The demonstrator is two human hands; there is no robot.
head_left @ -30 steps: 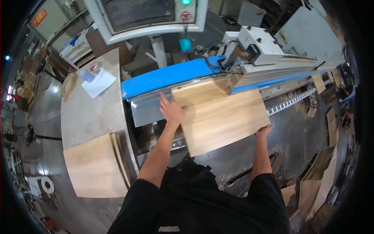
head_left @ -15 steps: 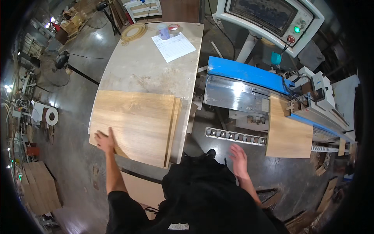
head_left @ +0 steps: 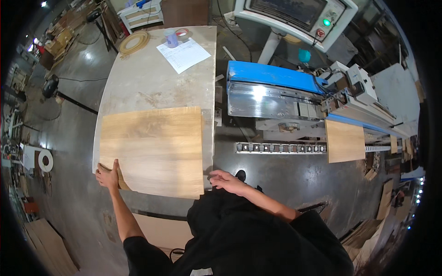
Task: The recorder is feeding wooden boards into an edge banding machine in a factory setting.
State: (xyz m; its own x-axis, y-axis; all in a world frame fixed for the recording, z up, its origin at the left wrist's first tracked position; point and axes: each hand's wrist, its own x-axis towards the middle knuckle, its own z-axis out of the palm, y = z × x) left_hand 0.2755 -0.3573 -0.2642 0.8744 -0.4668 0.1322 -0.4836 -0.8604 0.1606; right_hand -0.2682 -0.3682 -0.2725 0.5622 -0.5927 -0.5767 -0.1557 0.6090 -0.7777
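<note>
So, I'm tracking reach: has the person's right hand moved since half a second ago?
Yes: judged against the table, the right hand has moved left, close to the table's right edge.

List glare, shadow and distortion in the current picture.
Head view: bright glare on the silver metal machine bed; head view: shadow on the tan rectangular wooden board beside the bare left hand; head view: the grey tabletop bows along its left edge.

gap right of table [head_left: 131, 87], roller rail [head_left: 281, 148] beyond
</note>
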